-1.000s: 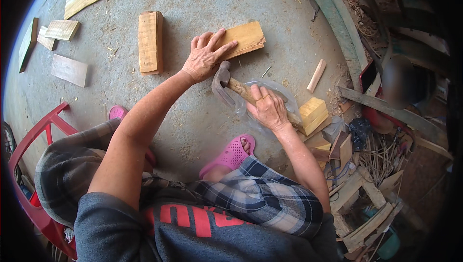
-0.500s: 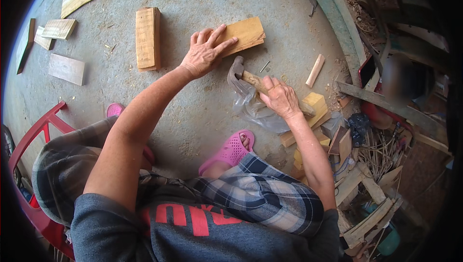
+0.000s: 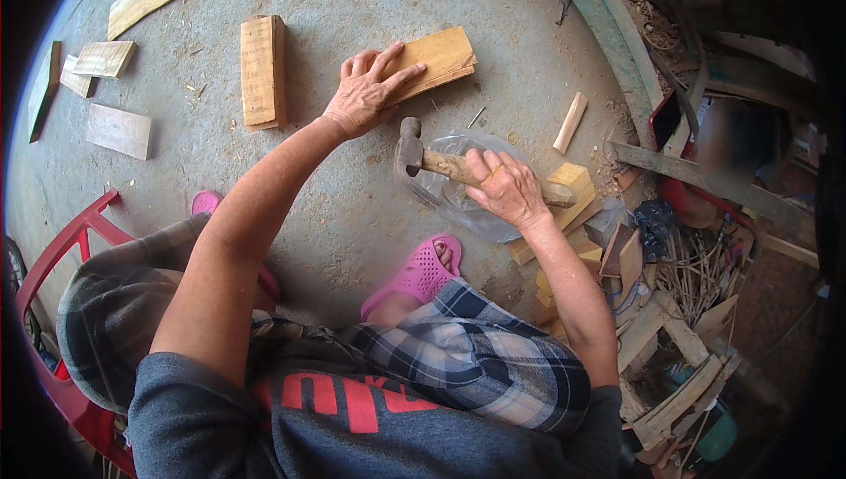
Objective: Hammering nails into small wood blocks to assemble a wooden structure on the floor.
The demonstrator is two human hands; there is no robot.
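My left hand point(image 3: 359, 98) grips the near left end of a stacked wooden block point(image 3: 445, 51), its fingers spread over the top and end. A split or seam runs along the block's side. My right hand point(image 3: 504, 186) is closed round the wooden handle of a claw hammer point(image 3: 411, 151). The hammer's metal head points left, just below the block and apart from it. Under the hammer lies a crumpled clear plastic bag point(image 3: 480, 225). A loose nail point(image 3: 477, 117) rests on the floor between block and bag.
A second stacked block point(image 3: 260, 74) stands left of my left hand. Several boards point(image 3: 119, 131) lie far left. A wood stick point(image 3: 570, 123) and yellowish offcuts point(image 3: 568, 188) are on the right, near a scrap pile point(image 3: 679, 329). A red plastic chair point(image 3: 66, 254) is at the left.
The hammer head has swung left and down, and its handle now lies more level in my right hand. My left hand stays on the block.
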